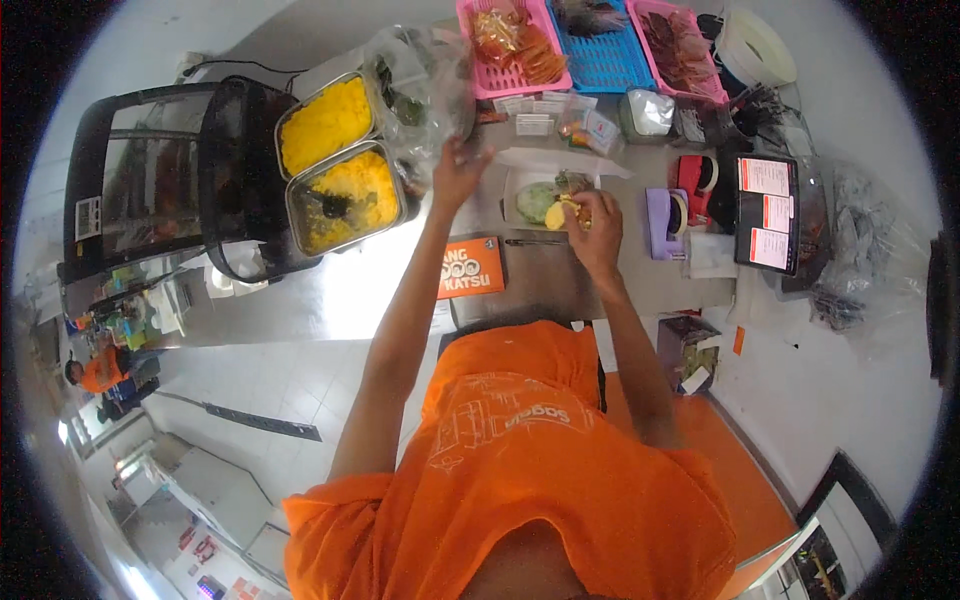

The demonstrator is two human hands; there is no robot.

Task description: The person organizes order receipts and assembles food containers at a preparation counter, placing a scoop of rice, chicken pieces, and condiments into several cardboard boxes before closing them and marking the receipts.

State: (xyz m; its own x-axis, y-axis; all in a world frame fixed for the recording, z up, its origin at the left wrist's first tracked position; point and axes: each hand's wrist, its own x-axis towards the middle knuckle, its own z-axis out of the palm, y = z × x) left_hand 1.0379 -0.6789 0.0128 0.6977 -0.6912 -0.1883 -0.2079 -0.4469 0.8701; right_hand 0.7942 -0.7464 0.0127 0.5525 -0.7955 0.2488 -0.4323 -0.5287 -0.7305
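Note:
My left hand (461,172) is raised over the counter with its fingers apart and nothing in it, beside a clear plastic bag (425,85) that has dark green stuff inside. My right hand (597,228) is at the right side of an open paper food box (509,200), its fingers closed on a small yellow round piece (556,215). In the box lies a pale green rounded mound (535,202), with some brownish food (573,182) behind it. Just in front of the box is a dark pen (535,242). The fingertips of my right hand are partly hidden.
Two metal trays of yellow food (328,125) stand at the left, next to a black display warmer (225,170). Pink (470,75) and blue baskets (598,60) line the back. An orange box (472,268), a purple tape dispenser (659,225) and a tablet (767,215) are on the counter.

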